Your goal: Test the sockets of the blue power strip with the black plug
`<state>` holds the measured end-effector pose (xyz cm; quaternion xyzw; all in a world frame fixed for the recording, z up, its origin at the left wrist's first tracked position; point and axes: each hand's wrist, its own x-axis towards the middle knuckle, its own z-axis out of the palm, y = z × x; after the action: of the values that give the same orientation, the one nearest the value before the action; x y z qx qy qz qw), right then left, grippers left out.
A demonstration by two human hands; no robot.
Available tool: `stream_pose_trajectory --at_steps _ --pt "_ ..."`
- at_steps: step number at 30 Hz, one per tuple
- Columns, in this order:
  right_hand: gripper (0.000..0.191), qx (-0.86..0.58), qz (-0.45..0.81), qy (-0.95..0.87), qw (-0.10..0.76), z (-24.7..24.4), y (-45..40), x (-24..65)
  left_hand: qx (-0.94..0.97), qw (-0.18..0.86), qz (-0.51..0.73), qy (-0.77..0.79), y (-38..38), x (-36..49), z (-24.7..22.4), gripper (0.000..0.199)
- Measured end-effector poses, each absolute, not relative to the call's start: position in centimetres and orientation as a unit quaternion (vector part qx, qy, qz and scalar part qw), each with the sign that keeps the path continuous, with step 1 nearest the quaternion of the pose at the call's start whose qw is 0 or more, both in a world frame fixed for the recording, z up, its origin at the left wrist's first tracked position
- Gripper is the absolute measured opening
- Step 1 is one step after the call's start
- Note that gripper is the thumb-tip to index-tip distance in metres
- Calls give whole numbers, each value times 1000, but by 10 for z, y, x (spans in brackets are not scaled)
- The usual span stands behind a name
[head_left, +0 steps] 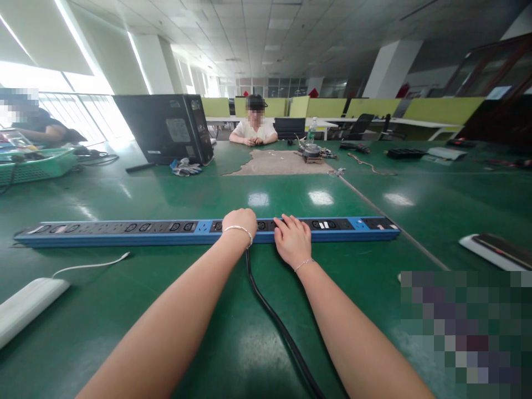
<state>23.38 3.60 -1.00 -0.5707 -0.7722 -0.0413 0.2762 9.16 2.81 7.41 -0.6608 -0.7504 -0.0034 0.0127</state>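
A long blue power strip (349, 236) with a black socket face lies across the green table in front of me. My left hand (241, 223) is closed over the middle of the strip, its fingers curled down. What it grips, if anything, is hidden under the hand. From below my left wrist a thick black cable (266, 305) runs toward the bottom edge, between my forearms. To the right of it, my right hand (293, 239) rests on the strip with its fingers stretched and slightly apart. A dark line, cable or shadow, shows along the right forearm.
A white power bank-like block (33, 305) with a short cord lies at left. Farther back stand a black computer tower (166, 127), gloves (186, 167) and a green basket (41, 163). A person (254, 124) sits opposite. A phone-like object (502, 250) lies at right.
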Motion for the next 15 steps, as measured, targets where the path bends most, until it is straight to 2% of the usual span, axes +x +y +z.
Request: stream_pose_trajectory --at_steps 6,11,15 --pt "48 -547 -54 -806 220 -7 32 235 -650 7 -5 -760 27 95 71 38" --pt "48 -547 -62 -804 225 -8 32 234 -649 -19 30 -760 39 99 79 30" --pt "47 -547 -65 -802 233 -9 32 233 -651 -28 48 -757 43 100 82 33"
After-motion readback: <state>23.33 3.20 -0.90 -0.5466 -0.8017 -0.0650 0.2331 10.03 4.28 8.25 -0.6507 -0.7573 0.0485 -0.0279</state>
